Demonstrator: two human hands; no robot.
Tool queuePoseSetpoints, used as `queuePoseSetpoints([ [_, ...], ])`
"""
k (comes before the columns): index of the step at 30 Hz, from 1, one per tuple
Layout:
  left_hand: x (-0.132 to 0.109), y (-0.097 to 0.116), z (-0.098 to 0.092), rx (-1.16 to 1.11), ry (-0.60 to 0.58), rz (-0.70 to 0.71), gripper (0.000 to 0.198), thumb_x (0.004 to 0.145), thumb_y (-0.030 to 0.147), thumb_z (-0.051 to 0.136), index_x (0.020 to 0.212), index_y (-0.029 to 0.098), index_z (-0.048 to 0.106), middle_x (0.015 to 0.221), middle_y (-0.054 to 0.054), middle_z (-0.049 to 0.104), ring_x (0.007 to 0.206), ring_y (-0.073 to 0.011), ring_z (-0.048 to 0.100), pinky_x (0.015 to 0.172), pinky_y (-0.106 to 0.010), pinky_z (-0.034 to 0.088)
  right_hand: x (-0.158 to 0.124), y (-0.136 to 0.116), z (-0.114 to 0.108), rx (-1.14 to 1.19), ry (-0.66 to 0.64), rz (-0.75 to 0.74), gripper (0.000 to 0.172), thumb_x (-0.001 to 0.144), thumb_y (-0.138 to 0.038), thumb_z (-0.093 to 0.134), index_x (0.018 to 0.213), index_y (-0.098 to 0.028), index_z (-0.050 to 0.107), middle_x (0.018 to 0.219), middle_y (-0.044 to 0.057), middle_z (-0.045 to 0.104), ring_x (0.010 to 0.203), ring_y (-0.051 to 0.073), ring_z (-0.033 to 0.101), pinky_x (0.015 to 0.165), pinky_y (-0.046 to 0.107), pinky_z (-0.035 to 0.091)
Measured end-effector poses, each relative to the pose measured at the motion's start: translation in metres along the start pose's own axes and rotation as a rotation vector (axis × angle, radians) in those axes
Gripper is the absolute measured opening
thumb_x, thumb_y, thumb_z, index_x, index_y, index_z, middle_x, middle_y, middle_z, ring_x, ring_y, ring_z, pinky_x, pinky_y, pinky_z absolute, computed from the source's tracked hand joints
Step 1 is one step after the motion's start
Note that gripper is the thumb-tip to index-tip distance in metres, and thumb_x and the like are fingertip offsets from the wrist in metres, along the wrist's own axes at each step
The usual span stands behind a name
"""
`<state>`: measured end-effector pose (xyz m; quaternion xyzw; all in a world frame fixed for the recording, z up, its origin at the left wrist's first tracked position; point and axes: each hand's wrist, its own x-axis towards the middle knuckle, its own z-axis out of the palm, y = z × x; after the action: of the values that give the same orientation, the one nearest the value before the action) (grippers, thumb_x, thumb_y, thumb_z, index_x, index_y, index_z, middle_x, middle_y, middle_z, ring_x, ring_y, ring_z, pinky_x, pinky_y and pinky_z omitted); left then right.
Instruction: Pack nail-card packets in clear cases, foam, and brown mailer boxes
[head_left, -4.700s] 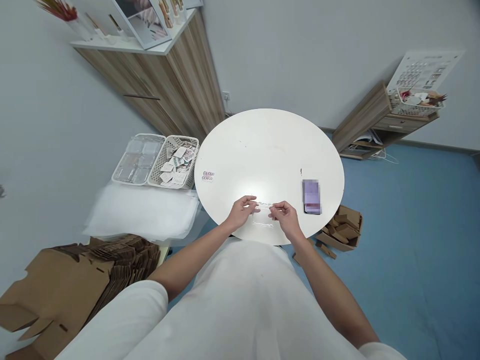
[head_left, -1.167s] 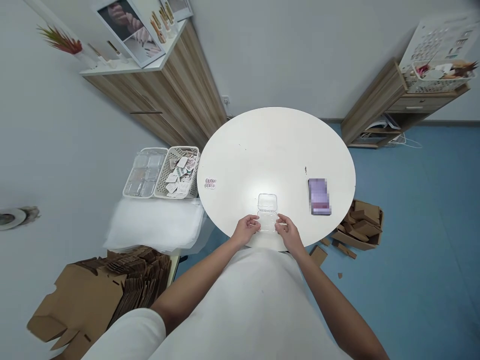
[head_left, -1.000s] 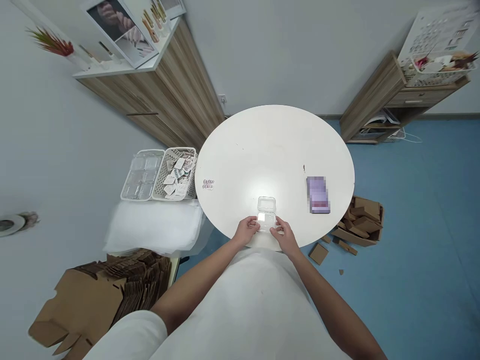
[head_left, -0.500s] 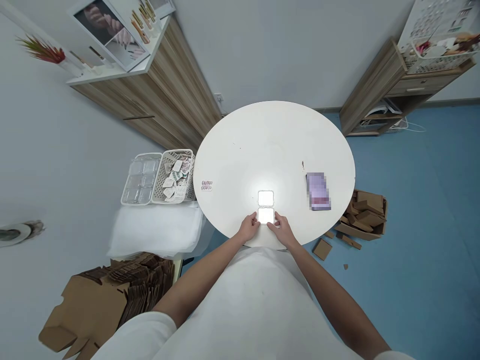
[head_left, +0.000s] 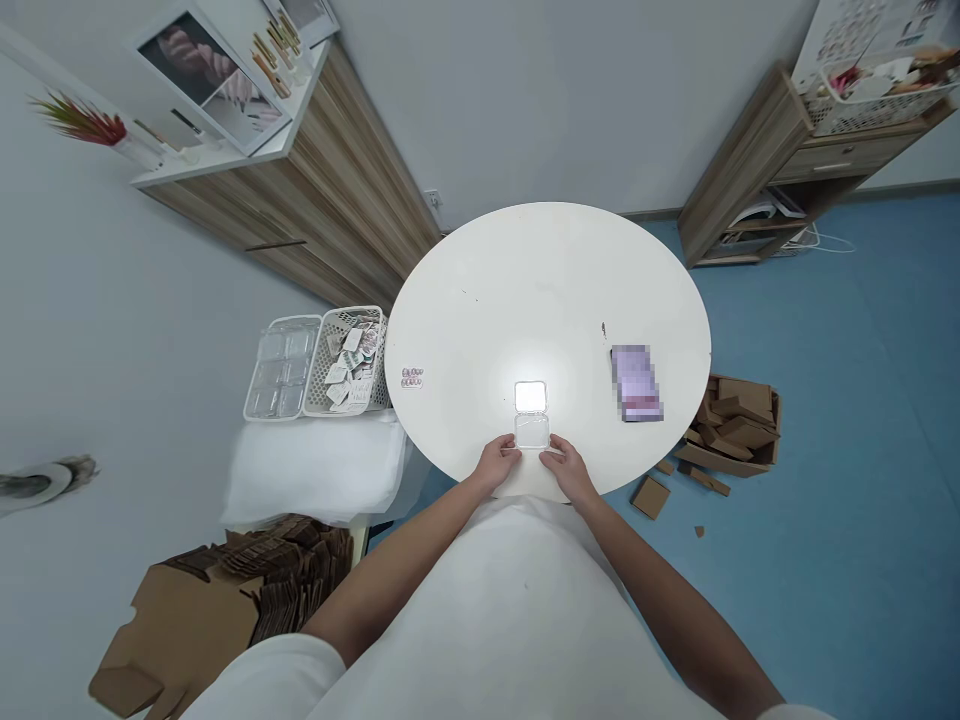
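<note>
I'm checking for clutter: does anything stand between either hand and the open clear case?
Nothing visible does: the left hand and right hand are at the near corners of the clear case, one each side. The purple item lies off to the right.

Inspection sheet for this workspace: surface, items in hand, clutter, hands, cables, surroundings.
Surface: white table, small dark marks visible.
Job's things: clear hinged case, open, close to the near edge; glare on the far half.
Clutter: sheet of small pink pieces at left; pixelated purple item at right.
Hands: left hand and right hand at the case's near corners; firmness of grip can't be told.
Cables: white cord beside the right-hand shelf unit.
Surroundings: packet basket and flattened cardboard at left; box of cardboard pieces on floor at right.
</note>
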<state>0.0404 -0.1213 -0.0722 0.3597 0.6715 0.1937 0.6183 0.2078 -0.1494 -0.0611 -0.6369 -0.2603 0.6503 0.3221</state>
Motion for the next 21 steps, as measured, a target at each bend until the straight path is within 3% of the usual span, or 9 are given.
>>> queuePoseSetpoints([
  [9,0.006,0.024,0.001,-0.126,-0.002,0.08,0.046,0.071,0.021,0.063,0.115,0.016,0.05,0.124,-0.013,0.048,0.109,-0.0203,0.05,0.093,-0.034,0.038,0.014,-0.02,-0.002,0.086,-0.034,-0.071,0.062,0.068,-0.037,0.061,0.125,-0.027,0.039,0.135,0.004,0.037,0.12,0.022,0.04,0.097,0.037,0.037],
  [21,0.003,0.026,0.002,-0.054,-0.005,0.088,0.047,0.074,0.013,0.058,0.12,0.017,0.045,0.128,-0.012,0.045,0.115,-0.0206,0.046,0.096,-0.034,0.038,0.02,-0.007,-0.001,-0.052,-0.045,-0.148,0.062,0.07,-0.034,0.058,0.127,-0.027,0.034,0.134,0.006,0.038,0.12,0.02,0.04,0.096,0.038,0.037],
])
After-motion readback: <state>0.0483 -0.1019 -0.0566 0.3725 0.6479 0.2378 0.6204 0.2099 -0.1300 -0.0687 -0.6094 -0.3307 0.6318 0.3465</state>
